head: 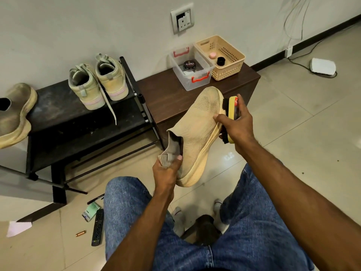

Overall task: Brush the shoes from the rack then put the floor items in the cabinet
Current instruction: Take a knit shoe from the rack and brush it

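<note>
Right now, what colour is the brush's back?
Yellow, on the brush in the right hand; head view.

A wall socket (182, 20) sits in the pale wall above a clear plastic box (190, 70) with red latches, which holds a black polish tin (189, 65). Just beside it, a beige perforated basket (221, 56) contains a pink lid (212, 55) and a black cap (221, 61). A white adapter (322, 65) with dark cable lies on the tiled floor (304, 118).

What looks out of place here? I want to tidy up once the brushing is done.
Small things lie loose on the floor beside the shoe rack: a remote control, a green packet, a pen and a copper-coloured battery. On the rack, a lace from the sneaker pair dangles over the shelf edge.
</note>
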